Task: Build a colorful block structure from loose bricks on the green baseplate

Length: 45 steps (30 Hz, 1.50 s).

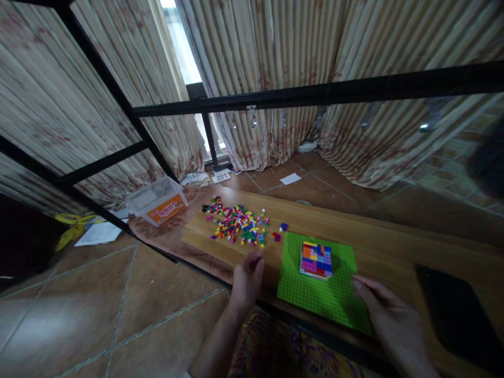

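Observation:
A bright green studded baseplate [331,302] lies on the wooden bench. On it stands a low square block of toy bricks [316,259] in orange, purple, blue, red and yellow. My left hand [247,278] is held left of the baseplate, its fingers curled closed; whatever may be inside is hidden. Thumb and fingers of my right hand [388,310] are pinched together at the baseplate's right edge. I cannot tell whether they touch it or hold a small piece. Beyond my left hand spreads a heap of loose toy bricks [236,220] in many colours.
A few red bricks [276,237] and blue bricks [283,227] lie between heap and baseplate. A clear plastic tub [157,199] with an orange label stands at the far left. A dark flat object [457,310] lies right of my right hand. A black metal rail [315,94] crosses behind.

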Tool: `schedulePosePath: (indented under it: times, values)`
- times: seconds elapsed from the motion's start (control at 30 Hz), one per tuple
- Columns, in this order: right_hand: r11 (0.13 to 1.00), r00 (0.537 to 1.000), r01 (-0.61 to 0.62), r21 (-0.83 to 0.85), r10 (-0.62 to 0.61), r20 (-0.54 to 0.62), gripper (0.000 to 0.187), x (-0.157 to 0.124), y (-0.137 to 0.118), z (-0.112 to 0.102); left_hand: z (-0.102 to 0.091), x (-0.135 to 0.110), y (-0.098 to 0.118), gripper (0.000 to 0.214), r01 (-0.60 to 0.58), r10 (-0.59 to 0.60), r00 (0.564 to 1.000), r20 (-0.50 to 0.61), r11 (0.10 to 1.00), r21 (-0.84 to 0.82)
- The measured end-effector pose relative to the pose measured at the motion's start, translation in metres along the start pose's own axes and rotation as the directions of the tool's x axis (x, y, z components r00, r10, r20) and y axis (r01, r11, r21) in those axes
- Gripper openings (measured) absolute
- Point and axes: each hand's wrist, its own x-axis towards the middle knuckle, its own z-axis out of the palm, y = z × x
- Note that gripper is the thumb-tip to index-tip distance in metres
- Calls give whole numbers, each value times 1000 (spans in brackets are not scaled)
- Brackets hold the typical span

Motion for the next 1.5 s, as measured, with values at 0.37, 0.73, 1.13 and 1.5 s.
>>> schedulePosePath:
  times: [0.37, 0.73, 1.13, 1.5]
  values:
    - [996, 995, 77, -46, -74, 66, 34, -26, -18, 3, 1, 20, 1, 19, -167, 152, 986, 69, 893, 418]
    - [999, 999, -2, -53, 4, 36, 41, -35, -19, 2, 39, 61, 13, 29, -328, 239, 945, 224, 701, 633]
    - [999, 996, -44, -3, 44, 71, 43, -35, -12, -1, 45, 96, 19, 27, -496, 220, 868, 446, 432, 753]
    - [926, 892, 377, 16, -368, 264, 21, -44, -40, 4, 36, -15, 67, 18, -178, 67, 757, 650, 978, 107]
